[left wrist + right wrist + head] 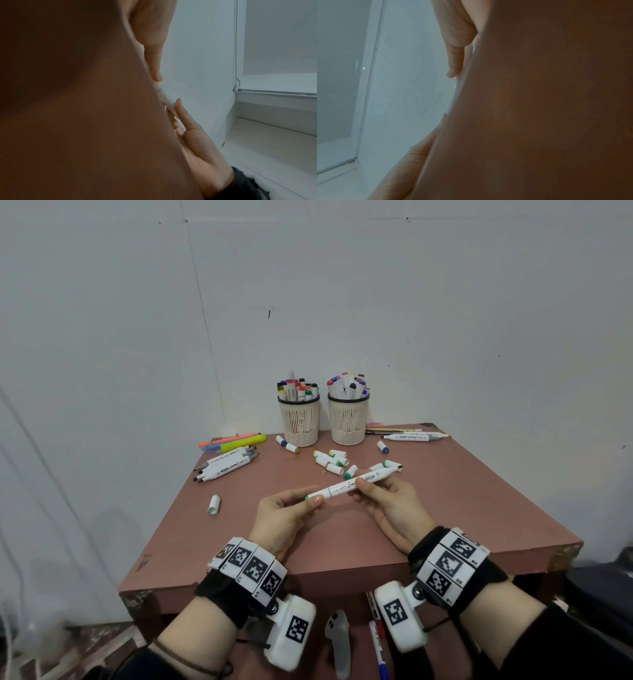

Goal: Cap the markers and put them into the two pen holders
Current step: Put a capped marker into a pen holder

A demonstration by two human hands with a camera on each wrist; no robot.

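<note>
Both hands hold one white marker (pixel 352 482) at frame centre above the table (pixel 462 508): left hand (pixel 287 513) pinching the green-tipped cap end, right hand (pixel 390 505) wrapped around the barrel; best to push the cap straight along the barrel until it seats. Two pen holders (pixel 299 421), both well filled, stand at upper centre. About ten loose caps (pixel 330 462) lie scattered between holders and hands, three uncapped markers (pixel 226 467) middle-left, one (pixel 414 436) upper right.
</note>
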